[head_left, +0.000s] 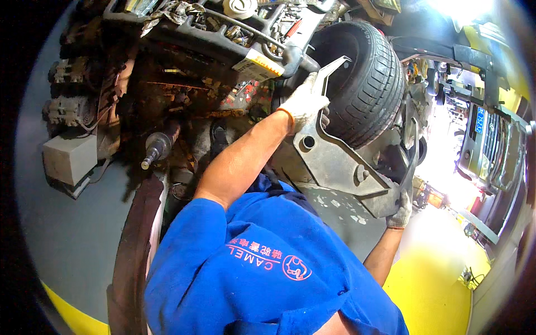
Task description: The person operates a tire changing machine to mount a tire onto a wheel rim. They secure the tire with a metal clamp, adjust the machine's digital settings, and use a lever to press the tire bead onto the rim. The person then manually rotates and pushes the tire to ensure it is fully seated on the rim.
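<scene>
A large grey metal bracket [335, 162] with flat plates, a round hole and a stubby knob is held up in front of my body, tilted down to the right. My left hand [304, 103], in a whitish work glove, is closed round its upper left end, by a narrow pointed arm that reaches over the tyre. At the lower right corner my right hand [400, 212], gloved too, grips the bracket from the outer side; part of its fingers is hidden behind the plate. Just beyond the bracket stands a black tyre [377, 78] with its tread facing right.
A tool tray [245, 42] crowded with tools and rags lies at the far side. To the left are a metal shaft [158, 146], a pale box [71, 159] and dark machine parts. A vehicle front [483, 139] shows at the right, beyond a bright area.
</scene>
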A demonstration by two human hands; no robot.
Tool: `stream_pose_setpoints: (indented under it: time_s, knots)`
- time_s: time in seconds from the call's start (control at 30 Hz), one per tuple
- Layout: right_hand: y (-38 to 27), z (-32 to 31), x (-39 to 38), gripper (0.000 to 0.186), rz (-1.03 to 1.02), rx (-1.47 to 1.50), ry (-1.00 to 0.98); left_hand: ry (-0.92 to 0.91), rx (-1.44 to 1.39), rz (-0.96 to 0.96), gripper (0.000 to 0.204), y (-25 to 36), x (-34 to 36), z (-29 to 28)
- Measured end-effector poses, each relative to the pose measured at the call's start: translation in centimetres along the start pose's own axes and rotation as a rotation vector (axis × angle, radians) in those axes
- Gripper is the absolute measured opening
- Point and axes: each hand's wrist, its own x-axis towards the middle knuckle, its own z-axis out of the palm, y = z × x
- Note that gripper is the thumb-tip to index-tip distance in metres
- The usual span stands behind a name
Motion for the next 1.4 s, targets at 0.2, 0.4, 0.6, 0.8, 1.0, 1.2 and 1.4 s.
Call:
stream_pose_setpoints:
  time_s: [0.2,0.4,0.6,0.8,1.0,1.2,1.4]
  knots:
    - [1.8,-1.0,1.2,0.070,-0.045,0.062,0.007,0.023,0.099,0.098,0.077,-0.3,-0.1,0.6]
    - [3.7,-2.8,3.7,0.065,-0.042,0.010,-0.130,-0.009,0.143,0.031,0.071,0.9,-1.3,1.2]
    - [3.5,1.1,9.1,0.061,-0.142,-0.046,-0.156,0.047,0.317,0.039,0.067,2.4,-0.8,1.9]
    - [8.2,1.6,15.6,0.064,-0.144,0.084,-0.267,0.242,0.513,-0.082,0.041,1.9,-0.4,0.9]
    - [7.9,3.1,17.7,0.070,-0.149,0.039,-0.350,0.463,0.762,-0.013,0.022,3.0,-1.6,-1.5]
    - [8.4,3.5,19.7,0.071,-0.174,0.064,-0.420,0.550,0.958,0.006,0.032,6.2,-2.2,-3.7]
    - [7.6,3.9,20.7,0.071,-0.058,0.194,-0.566,0.575,0.866,-0.128,0.025,5.8,-3.0,1.9]
